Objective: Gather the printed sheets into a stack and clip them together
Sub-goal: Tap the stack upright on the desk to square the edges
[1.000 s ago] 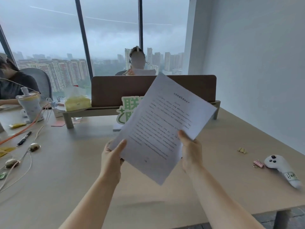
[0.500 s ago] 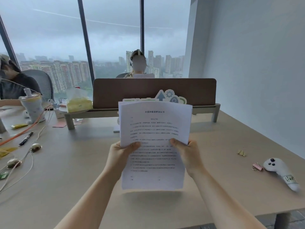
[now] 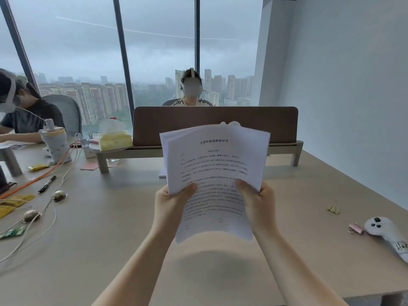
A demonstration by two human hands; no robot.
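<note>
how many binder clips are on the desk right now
2: a pink binder clip right beside the white controller, and a yellow binder clip farther back on the right. The held sheets may hide others.

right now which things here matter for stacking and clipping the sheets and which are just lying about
For the job:
- white printed sheets, held upright above the desk by the left hand and right hand
- small pink binder clip, on the desk at right

Lying about:
- white game controller
- black pen
- yellow tissue pack
- orange cable
</note>
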